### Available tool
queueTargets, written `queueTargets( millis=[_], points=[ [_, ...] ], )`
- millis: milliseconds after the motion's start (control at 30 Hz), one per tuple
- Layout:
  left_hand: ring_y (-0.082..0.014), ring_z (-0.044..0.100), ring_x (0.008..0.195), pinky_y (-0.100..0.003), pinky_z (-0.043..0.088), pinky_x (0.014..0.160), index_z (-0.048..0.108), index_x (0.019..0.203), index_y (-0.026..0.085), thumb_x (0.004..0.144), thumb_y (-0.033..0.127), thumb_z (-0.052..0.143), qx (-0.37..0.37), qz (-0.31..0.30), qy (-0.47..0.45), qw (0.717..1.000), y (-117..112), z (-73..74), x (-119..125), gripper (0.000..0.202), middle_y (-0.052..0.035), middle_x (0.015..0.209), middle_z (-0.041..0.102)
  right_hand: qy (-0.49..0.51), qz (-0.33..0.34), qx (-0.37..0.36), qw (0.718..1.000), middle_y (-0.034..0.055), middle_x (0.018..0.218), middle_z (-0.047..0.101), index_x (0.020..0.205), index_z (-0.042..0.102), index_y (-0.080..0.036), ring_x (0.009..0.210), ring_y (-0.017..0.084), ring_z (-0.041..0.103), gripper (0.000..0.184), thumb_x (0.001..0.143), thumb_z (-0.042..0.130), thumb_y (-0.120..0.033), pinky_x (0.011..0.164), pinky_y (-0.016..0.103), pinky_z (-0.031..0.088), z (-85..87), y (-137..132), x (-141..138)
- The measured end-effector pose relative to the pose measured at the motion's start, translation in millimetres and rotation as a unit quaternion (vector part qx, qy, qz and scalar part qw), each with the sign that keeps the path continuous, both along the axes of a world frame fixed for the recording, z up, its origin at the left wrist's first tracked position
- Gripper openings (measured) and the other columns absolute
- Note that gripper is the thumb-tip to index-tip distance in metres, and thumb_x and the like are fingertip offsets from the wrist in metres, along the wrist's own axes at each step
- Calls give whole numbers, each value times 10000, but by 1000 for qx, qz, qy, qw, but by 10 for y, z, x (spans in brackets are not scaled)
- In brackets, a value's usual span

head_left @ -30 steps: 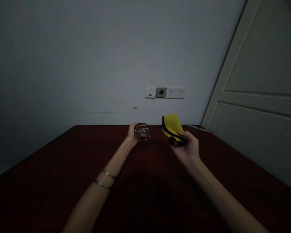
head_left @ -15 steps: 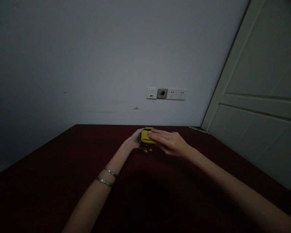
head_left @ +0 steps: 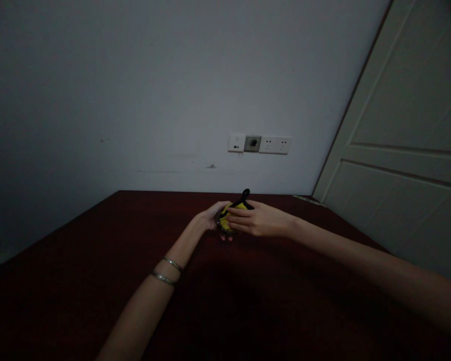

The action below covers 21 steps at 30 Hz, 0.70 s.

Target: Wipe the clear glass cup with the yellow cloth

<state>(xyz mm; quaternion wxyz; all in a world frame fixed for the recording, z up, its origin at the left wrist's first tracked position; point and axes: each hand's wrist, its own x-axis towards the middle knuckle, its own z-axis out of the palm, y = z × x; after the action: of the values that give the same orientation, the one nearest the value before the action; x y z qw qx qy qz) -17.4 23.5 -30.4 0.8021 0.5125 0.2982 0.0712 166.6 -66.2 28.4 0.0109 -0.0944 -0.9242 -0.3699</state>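
Note:
Above the dark red table [head_left: 165,220], my left hand [head_left: 211,215] is wrapped round a small shiny, rounded object [head_left: 231,232], perhaps glass; its kind is hard to make out in the dim light. A yellow cloth [head_left: 242,206] with black edging and a black hanging loop lies against that object. My right hand [head_left: 265,219] grips the cloth from the right, its fingers pressing it onto the object. The loop sticks up above the right fingers. Most of the object is hidden by the cloth and both hands.
The table's far edge meets a pale wall [head_left: 173,90] with a row of sockets and switches [head_left: 274,145]. On the right stands a white panelled door [head_left: 402,150]. A thin flat strip [head_left: 306,200] lies at the table's far right corner.
The yellow cloth has turned in my right hand, so its black loop now points up. My right fingers have shifted a little lower and left over the object. My left hand stays almost in place.

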Motion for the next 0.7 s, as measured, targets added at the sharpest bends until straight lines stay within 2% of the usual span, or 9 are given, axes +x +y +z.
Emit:
queueTargets(
  millis=[133,267,333,567,700],
  points=[
    [-302,639,493,-396,485,380,592,888,109,781,518,370,16,40,33,999,-39,28,27,477,-152,594,661,-12,-5,37,999,120,1298,556,1235,509,-126,1233,214,464,337,922,386,-111,812,369,498,-55,-23,-29],
    [-288,634,468,-363,469,350,596,863,110,792,538,316,35,98,46,994,-61,28,18,517,-139,576,650,12,-92,38,995,79,1352,516,1280,490,-158,1279,261,422,452,855,416,-22,555,253,525,-132,-62,-27],
    [-284,639,476,-351,470,349,603,860,113,784,541,327,46,111,46,992,-70,42,16,515,-130,585,654,26,-137,41,989,88,1360,506,1298,480,-143,1273,298,428,515,820,394,28,483,238,519,-187,-97,-43],
    [-231,608,452,-307,457,339,637,775,112,771,463,386,116,173,30,978,-139,188,62,432,-102,564,645,101,-257,38,960,157,1406,425,1356,417,-119,1093,367,570,587,813,282,57,522,388,581,-378,-231,-155],
    [-171,539,403,-271,429,344,628,682,138,743,432,454,138,242,-4,960,-158,223,104,347,-54,504,607,109,-308,16,945,172,1422,392,1371,396,-111,915,312,639,603,806,270,58,544,397,570,-350,-291,-256]
  ],
)
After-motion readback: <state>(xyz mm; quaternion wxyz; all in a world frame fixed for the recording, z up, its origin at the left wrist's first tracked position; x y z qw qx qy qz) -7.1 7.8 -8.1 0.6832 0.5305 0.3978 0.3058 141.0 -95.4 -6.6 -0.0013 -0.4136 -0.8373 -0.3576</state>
